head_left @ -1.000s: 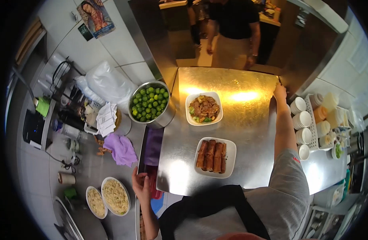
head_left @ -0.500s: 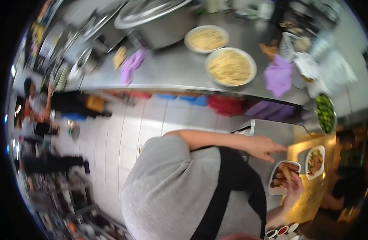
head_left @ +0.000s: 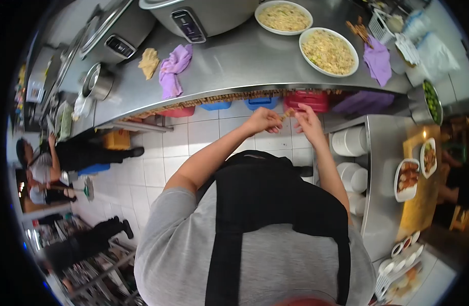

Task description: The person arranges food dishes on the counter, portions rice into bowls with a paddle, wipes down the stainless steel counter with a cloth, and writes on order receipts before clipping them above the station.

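Note:
Both my hands are raised over the floor, close together in front of my apron. My left hand [head_left: 265, 121] has its fingers bent around a small brownish piece. My right hand [head_left: 308, 124], fingers partly curled, is beside it at another small brown bit [head_left: 290, 111]; what it grips is too small to tell. To the right, a white dish of brown rolls [head_left: 409, 176] and a white dish of meat and greens [head_left: 428, 157] stand on the steel counter [head_left: 381, 153]. Two white bowls of fried rice [head_left: 329, 51] [head_left: 284, 17] are on the long counter ahead.
Large cookers [head_left: 193, 20] and a purple cloth [head_left: 175, 70] sit on the long counter [head_left: 229, 61]. Stacked white bowls [head_left: 349, 141] fill the shelf at right. A pot of green limes [head_left: 431, 103] stands at the counter corner. Other people [head_left: 41, 163] are at far left.
My view has turned toward the long counter. My hands have moved away from the dish of rolls and come together over the floor, with a small brown piece between them.

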Tool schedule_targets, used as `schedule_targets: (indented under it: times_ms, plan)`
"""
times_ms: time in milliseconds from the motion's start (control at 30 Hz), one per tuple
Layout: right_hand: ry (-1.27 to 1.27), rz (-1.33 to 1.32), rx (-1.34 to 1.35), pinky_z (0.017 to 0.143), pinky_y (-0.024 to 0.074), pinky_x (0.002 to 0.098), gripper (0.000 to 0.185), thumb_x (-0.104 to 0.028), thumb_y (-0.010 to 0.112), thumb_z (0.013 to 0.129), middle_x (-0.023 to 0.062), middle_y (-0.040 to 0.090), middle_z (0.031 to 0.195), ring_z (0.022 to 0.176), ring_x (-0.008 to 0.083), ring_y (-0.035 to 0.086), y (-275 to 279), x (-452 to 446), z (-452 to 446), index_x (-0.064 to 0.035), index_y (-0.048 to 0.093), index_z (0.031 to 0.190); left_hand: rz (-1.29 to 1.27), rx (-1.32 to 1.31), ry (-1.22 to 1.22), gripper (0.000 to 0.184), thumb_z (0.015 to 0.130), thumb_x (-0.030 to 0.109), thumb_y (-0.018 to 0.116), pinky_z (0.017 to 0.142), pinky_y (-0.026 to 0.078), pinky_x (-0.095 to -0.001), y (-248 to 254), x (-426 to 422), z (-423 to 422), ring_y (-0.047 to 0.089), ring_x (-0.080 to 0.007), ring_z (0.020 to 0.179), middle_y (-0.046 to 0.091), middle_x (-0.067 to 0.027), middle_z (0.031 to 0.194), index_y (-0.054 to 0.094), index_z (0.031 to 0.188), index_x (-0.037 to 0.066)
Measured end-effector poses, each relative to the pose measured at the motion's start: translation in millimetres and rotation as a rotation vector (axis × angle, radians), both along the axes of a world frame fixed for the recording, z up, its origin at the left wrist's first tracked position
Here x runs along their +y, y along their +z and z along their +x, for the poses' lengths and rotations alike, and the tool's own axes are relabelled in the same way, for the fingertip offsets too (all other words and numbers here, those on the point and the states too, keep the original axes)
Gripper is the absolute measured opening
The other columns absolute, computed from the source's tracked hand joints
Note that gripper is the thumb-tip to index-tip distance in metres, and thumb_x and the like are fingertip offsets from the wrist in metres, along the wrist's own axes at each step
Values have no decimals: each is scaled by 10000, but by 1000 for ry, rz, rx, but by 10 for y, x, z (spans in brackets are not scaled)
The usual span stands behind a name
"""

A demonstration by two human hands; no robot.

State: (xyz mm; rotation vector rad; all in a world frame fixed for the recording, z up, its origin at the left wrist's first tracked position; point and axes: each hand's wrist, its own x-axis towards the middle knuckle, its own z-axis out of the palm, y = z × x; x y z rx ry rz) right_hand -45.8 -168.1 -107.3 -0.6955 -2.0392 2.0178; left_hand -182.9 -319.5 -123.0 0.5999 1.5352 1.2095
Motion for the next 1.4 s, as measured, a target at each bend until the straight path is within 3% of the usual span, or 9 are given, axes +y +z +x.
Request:
schedule_targets:
  times_ms: [100,533,833,900,1000,1100,1167,1300,1400]
  plan:
    - [-145,-36,-20,555,459,235,395,-259,540,869,91,579,972,693,127,581,-335,-260,154,-31,452,1179,-40,-226,192,193,859,161,568,586,521,-217,-386,30,-179,634,-129,673,647,-98,819,593,953,-6]
    - [-591,-216,-371,515,457,237,372,-255,561,848,82,584,913,666,135,599,-987,-1140,2099,-31,495,1138,-10,-333,365,125,896,81,470,522,541,-280,-933,1450,-115,638,-232,617,621,-183,791,498,875,-39]
    - [-617,-116,-444,555,483,270,404,-267,563,842,143,600,952,677,181,612,-1028,-640,2589,-9,489,1143,117,-368,642,182,878,17,411,661,548,-310,-1124,1491,-122,624,-302,847,584,-230,970,403,1024,-92]
    - [-534,-4,-507,656,493,315,436,-278,584,822,171,606,970,753,227,619,-825,-441,2598,15,490,1131,188,-309,611,205,872,7,388,717,537,-346,-1274,1439,-92,610,-319,889,564,-263,1006,386,1064,-64]
    - [-272,352,-484,790,456,346,431,-308,568,829,150,615,951,876,255,594,-184,-77,2546,13,508,1109,86,-433,609,477,898,382,434,849,448,-398,-1306,1407,45,517,-313,1084,457,-213,1240,369,1225,41]
    - [-202,105,-143,752,476,332,374,-281,551,844,114,622,918,833,210,601,502,380,2799,7,522,1081,-99,-560,412,504,864,458,465,803,448,-343,-1187,1231,267,531,-263,1046,460,-168,1246,423,1193,78]
    - [-489,-122,-94,645,502,295,294,-221,528,857,84,621,884,718,161,604,914,629,3189,-4,532,1055,-160,-461,239,468,855,443,482,744,448,-301,-1151,1214,436,561,-217,938,534,-138,1139,462,1156,86]
    - [-1083,157,-230,479,486,238,299,-142,500,845,113,615,836,550,128,576,796,1066,4053,0,482,1108,-95,-224,-8,343,853,351,518,616,427,-232,-380,1425,995,565,-132,734,613,-81,882,526,1072,87]
    - [-1138,132,-296,484,498,256,370,-140,508,841,134,610,821,567,137,588,774,1342,4074,11,416,1167,41,-131,-252,271,863,265,527,535,404,-203,201,1910,1423,547,-91,638,615,-59,770,543,1059,79]
